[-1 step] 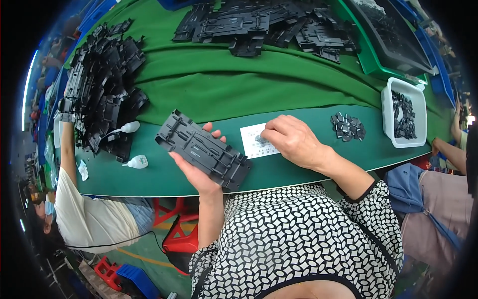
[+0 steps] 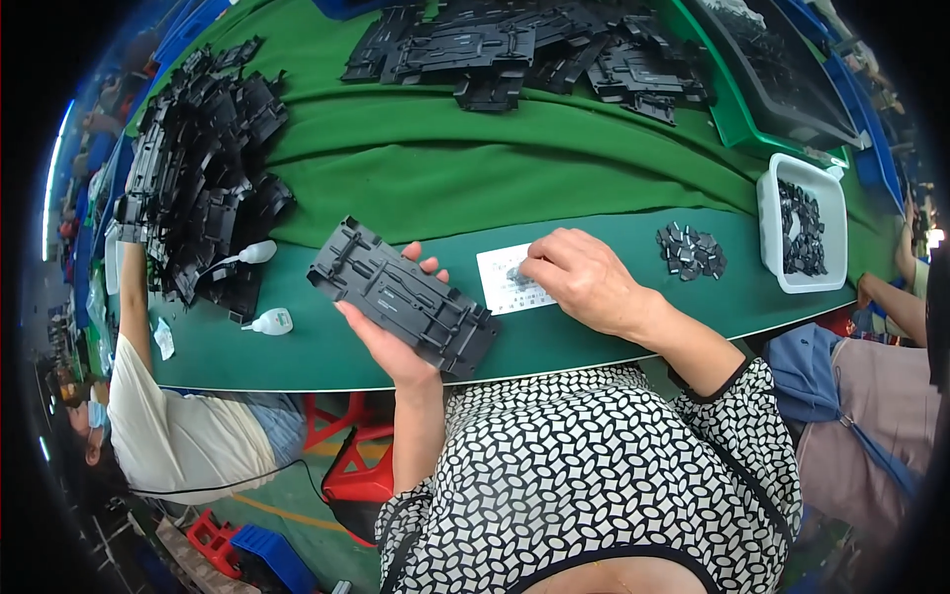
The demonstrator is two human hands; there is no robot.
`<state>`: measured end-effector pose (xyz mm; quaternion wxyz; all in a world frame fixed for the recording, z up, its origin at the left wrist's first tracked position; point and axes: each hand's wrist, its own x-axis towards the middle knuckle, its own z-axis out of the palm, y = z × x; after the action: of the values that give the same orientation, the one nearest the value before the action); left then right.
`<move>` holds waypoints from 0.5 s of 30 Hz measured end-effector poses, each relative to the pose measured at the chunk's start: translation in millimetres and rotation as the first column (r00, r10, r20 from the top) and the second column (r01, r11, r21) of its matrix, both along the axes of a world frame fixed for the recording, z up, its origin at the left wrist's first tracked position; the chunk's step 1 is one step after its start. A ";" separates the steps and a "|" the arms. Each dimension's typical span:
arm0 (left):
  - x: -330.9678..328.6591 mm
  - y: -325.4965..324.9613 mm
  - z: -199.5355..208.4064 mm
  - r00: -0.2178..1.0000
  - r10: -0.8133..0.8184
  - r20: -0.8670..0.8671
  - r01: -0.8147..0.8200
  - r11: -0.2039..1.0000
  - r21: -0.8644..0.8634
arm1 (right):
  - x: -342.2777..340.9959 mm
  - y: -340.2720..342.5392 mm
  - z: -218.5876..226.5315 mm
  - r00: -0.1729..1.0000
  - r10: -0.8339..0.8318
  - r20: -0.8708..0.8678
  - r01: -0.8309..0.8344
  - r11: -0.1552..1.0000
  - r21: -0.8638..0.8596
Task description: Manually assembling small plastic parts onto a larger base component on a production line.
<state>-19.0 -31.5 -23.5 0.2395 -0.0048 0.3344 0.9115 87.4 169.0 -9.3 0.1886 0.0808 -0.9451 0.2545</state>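
Left hand (image 2: 404,362) holds black panel (image 2: 401,297); white bottles (image 2: 271,322) and black pile (image 2: 203,163) lie left.

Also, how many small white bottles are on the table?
2: one bottle beside the left black pile, another nearer the table's front edge; more may be hidden.

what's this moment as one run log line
left grip: holding long black part | right grip: over white sheet, hold unclear | farther right: small black pieces, white tub

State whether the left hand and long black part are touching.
Touching. The head view shows the left hand gripping the long black part, thumb along its near edge, fingertips beyond its far edge.
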 end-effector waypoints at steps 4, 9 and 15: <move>-1.0 -1.8 -1.6 1.000 -0.004 0.005 0.004 1.000 0.012 | 8.5 7.1 -0.5 0.997 0.069 0.045 -0.072 0.995 0.066; -2.4 0.0 -1.3 1.000 -0.019 0.022 0.018 0.999 0.029 | 2.6 8.9 5.5 0.996 0.057 0.066 -0.062 0.995 0.079; -1.1 1.9 1.0 1.000 -0.001 0.009 0.001 1.000 -0.015 | 1.9 7.4 3.0 0.992 0.115 0.048 -0.120 0.983 0.136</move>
<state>-20.2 -29.6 -22.5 0.2413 -0.0106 0.3401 0.9088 89.2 176.4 -6.3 0.1484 0.1442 -0.9576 0.2005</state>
